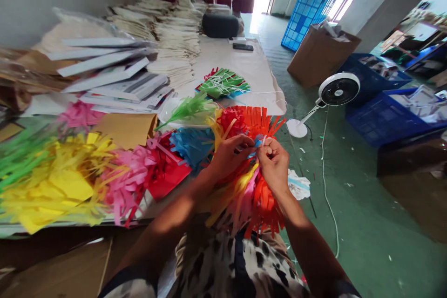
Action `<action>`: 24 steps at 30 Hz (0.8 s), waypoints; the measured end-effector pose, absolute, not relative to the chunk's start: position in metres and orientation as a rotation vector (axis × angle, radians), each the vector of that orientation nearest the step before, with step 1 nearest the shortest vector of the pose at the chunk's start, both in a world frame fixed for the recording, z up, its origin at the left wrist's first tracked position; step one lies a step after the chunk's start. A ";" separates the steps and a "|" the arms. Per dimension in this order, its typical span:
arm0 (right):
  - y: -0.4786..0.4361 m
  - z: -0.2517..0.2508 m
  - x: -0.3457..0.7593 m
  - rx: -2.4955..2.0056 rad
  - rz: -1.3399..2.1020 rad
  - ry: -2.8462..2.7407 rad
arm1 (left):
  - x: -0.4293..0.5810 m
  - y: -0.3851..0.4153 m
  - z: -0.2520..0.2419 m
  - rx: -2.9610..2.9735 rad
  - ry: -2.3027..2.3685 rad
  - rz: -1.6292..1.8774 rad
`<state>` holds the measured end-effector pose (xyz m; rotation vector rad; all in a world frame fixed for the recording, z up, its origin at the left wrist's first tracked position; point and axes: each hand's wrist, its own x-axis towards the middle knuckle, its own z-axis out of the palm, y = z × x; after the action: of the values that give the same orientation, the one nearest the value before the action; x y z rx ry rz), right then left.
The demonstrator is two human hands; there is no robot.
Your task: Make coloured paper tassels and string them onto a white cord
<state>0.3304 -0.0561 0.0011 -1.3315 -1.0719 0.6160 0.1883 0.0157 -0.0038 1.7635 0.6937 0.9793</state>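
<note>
Close in front of my body, my left hand [232, 156] and my right hand [274, 163] meet with fingertips pinched. Between them is the twisted blue top [257, 143] of a paper tassel, with a short white strip, perhaps string, by my right fingers. Orange fringed tassels [267, 200] hang below the hands, beside yellow and pink tassels [246, 184]. More orange fringe [256, 121] and a red tassel [232, 121] lie just beyond my fingers. A blue fringed bundle [193, 144] rests left of my left hand. My fingers partly hide the pinched spot.
Yellow tissue fringe [63, 181] and pink fringe [124, 172] cover the table's left side. A green bundle wound with white string [223, 83] lies farther back, near stacked white boxes [118, 67] and a phone [243, 47]. A fan [338, 89] and blue crates [394, 116] stand right.
</note>
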 end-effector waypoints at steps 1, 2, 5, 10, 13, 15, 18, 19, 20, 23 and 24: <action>-0.056 0.002 0.330 -1.334 0.614 -1.070 | 0.188 0.015 -0.001 1.673 0.669 0.952; -0.055 0.003 0.330 -1.344 0.606 -1.067 | 0.188 0.015 0.001 1.560 0.627 0.924; -0.054 0.007 0.331 -1.370 0.597 -1.080 | 0.187 0.013 0.008 1.155 0.479 0.814; -0.057 0.012 0.333 -1.394 0.620 -1.169 | 0.185 0.018 0.007 0.872 0.448 0.786; -0.061 0.012 0.333 -1.453 0.552 -1.274 | 0.185 0.022 0.003 0.876 0.487 0.797; -0.063 0.013 0.332 -1.471 0.537 -1.345 | 0.185 0.024 0.000 0.901 0.503 0.799; -0.064 0.013 0.330 -1.459 0.533 -1.404 | 0.185 0.024 0.000 0.948 0.528 0.815; -0.064 0.013 0.330 -1.456 0.525 -1.409 | 0.185 0.024 0.000 0.961 0.534 0.816; -0.064 0.013 0.330 -1.451 0.522 -1.405 | 0.185 0.024 0.000 0.969 0.537 0.816; -0.065 0.012 0.329 -1.408 0.535 -1.370 | 0.184 0.023 0.001 0.974 0.527 0.807; -0.065 0.013 0.329 -1.389 0.537 -1.363 | 0.184 0.023 0.002 0.965 0.518 0.806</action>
<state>0.3288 -0.0654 0.0125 -1.3885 -1.3631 0.5371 0.1844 0.0228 0.0017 0.9654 0.5176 0.8059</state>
